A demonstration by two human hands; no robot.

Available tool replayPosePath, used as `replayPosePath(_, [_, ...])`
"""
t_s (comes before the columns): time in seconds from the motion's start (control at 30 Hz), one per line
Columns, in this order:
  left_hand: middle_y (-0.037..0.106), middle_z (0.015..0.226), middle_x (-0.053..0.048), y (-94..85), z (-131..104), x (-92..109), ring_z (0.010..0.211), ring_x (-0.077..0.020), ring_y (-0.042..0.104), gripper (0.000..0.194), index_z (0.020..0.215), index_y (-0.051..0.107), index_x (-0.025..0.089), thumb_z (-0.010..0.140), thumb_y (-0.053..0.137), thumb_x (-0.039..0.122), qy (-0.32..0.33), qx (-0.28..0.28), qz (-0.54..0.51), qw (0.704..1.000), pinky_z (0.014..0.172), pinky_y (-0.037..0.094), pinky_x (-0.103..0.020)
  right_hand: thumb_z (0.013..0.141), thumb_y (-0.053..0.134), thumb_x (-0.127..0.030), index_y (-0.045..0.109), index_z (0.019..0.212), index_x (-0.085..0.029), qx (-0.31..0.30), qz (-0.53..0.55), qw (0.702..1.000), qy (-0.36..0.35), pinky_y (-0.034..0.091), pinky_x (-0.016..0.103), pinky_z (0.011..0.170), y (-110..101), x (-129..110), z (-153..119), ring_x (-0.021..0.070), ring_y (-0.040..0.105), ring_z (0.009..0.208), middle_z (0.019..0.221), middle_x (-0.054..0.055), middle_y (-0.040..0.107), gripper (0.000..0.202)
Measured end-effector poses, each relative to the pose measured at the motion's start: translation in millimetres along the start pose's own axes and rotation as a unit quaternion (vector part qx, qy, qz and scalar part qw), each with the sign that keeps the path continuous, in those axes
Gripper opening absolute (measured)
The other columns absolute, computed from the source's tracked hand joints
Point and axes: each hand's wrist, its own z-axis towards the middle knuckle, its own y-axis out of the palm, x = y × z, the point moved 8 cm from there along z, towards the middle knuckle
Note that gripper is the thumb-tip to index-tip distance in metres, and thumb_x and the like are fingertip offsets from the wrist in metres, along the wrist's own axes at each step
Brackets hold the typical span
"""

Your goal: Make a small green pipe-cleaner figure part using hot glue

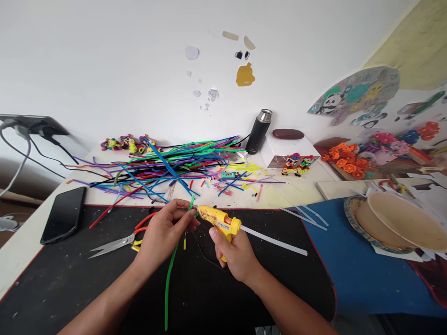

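My left hand (pixel 166 231) pinches a green pipe cleaner (pixel 169 279) near its upper end; its long tail hangs down over the black mat. My right hand (pixel 237 253) wraps round the handle of a yellow glue gun (pixel 216 218), stained dark on its barrel. The gun's nozzle meets the green pipe cleaner at my left fingertips, though the exact contact is hidden. From the gun's back a clear glue stick (pixel 275 241) sticks out to the right. Scissors (pixel 120 243) with orange and yellow handles lie beside my left wrist, blades pointing left.
A heap of coloured pipe cleaners (pixel 181 160) spreads behind the black mat (pixel 87 288). A phone (pixel 64 215) lies at left. A black thermos (pixel 259 131) stands by a white box (pixel 289 148). Loose glue sticks (pixel 307 217) and a bowl (pixel 401 223) are at right.
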Motion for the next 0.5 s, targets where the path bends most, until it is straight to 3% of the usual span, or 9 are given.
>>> replayPosePath(0.5, [0.083, 0.072, -0.005, 5.8, 0.1, 1.5, 0.068, -0.0272, 0.080, 0.051, 0.100, 0.059, 0.024, 0.084, 0.072, 0.070, -0.016, -0.016, -0.021, 1.000, 0.067, 0.063, -0.037, 0.086, 0.059, -0.088, 0.057, 0.074, -0.021, 0.005, -0.001, 1.000, -0.003, 0.032, 0.022, 0.040, -3.3, -1.2, 0.0, 0.0095, 0.040, 0.035, 0.040, -0.006, 0.044, 0.068])
